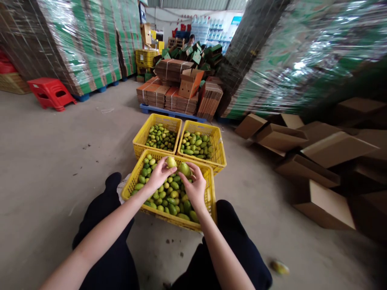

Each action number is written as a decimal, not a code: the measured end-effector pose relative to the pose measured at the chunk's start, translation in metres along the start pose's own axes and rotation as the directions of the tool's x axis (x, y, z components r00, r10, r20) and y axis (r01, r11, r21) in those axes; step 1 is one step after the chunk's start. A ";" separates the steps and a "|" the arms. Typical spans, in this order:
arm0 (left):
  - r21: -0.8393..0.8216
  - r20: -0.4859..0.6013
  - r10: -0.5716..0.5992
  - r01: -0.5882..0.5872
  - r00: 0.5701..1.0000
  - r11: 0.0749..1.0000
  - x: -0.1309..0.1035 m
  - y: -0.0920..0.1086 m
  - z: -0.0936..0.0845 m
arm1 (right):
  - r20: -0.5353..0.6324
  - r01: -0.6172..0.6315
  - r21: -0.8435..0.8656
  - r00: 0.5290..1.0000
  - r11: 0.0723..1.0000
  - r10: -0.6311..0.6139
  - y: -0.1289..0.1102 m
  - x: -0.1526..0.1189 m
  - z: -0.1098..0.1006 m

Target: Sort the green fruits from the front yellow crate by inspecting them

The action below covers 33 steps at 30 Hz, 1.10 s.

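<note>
Between my legs stands a yellow crate (pixel 169 220) with many green and yellow-green fruits (pixel 173 209) in it. Above its far part, my left hand (pixel 161 173) grips a pale yellow-green fruit (pixel 171 162) between thumb and fingers. Just to the right, my right hand (pixel 195 183) has its thumb and fingers around a greener fruit (pixel 184 169). The two held fruits are close together, with a small gap between them. Beyond are two more yellow crates, one at the left (pixel 142 141) with smaller green fruits and one at the right (pixel 220 149) with larger ones.
Bundled flat cardboard (pixel 181 104) rests on a blue pallet (pixel 169 111) behind the crates. Open cardboard boxes (pixel 323 149) lie piled at the right. A red stool (pixel 52 93) stands at the left, and one fruit (pixel 279 267) lies on the floor at the lower right.
</note>
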<state>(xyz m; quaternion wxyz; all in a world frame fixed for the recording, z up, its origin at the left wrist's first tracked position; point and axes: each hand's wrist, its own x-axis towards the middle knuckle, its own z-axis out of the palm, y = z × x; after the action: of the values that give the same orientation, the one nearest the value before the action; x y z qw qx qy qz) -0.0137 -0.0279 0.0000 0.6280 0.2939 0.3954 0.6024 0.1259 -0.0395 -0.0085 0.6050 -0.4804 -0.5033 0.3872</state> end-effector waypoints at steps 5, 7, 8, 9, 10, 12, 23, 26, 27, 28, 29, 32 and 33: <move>0.053 -0.093 0.068 -0.063 0.993 0.997 0.009 -0.003 -0.007 | 0.011 0.051 -0.107 0.999 0.993 -0.051 0.003 -0.003 0.001; 0.066 -0.122 0.062 -0.054 0.991 0.996 0.011 -0.003 -0.009 | 0.007 0.055 -0.116 0.998 0.992 -0.055 0.005 -0.004 0.001; 0.062 -0.133 0.057 -0.050 0.989 0.997 0.012 -0.003 -0.010 | -0.001 0.054 -0.106 0.999 0.993 -0.054 0.005 -0.004 0.001; 0.050 -0.140 0.053 -0.047 0.989 0.998 0.012 -0.003 -0.011 | -0.009 0.052 -0.090 0.999 0.995 -0.053 0.006 -0.004 0.001; 0.034 -0.139 0.050 -0.045 0.989 0.998 0.012 -0.004 -0.011 | -0.015 0.052 -0.075 0.998 0.996 -0.053 0.006 -0.004 0.000; 0.008 -0.124 0.044 -0.044 0.991 0.999 0.011 -0.006 -0.012 | -0.013 0.069 -0.062 0.997 0.996 -0.070 0.005 -0.004 0.000; -0.094 -0.015 -0.081 0.079 0.997 0.992 0.003 0.005 -0.002 | -0.005 -0.199 0.280 0.978 0.939 0.209 0.001 0.005 -0.001; -0.212 0.052 -0.218 0.225 0.974 0.951 0.004 0.011 -0.003 | 0.152 -0.424 0.514 0.901 0.746 0.407 -0.004 0.009 -0.003; -0.243 0.079 -0.242 0.255 0.967 0.936 0.004 0.012 -0.004 | 0.200 -0.468 0.544 0.878 0.696 0.434 -0.006 0.009 -0.003; -0.268 0.101 -0.251 0.270 0.963 0.925 0.004 0.013 -0.004 | 0.231 -0.489 0.561 0.867 0.668 0.441 -0.009 0.008 -0.003; -0.287 0.118 -0.250 0.274 0.961 0.918 0.005 0.013 -0.004 | 0.244 -0.489 0.570 0.868 0.660 0.432 -0.012 0.007 -0.003; -0.294 0.161 -0.224 0.263 0.961 0.919 0.005 0.010 -0.005 | 0.173 -0.410 0.573 0.907 0.710 0.384 -0.015 0.003 0.001; -0.289 0.175 -0.224 0.267 0.959 0.919 0.006 0.010 -0.005 | 0.141 -0.392 0.565 0.913 0.726 0.384 -0.015 0.002 0.002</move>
<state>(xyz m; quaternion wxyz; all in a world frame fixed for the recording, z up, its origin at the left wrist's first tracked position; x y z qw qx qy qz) -0.0229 -0.0219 0.0049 0.7629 0.1808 0.2850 0.5515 0.1245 -0.0406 0.0066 0.6244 -0.3635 -0.2532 0.6434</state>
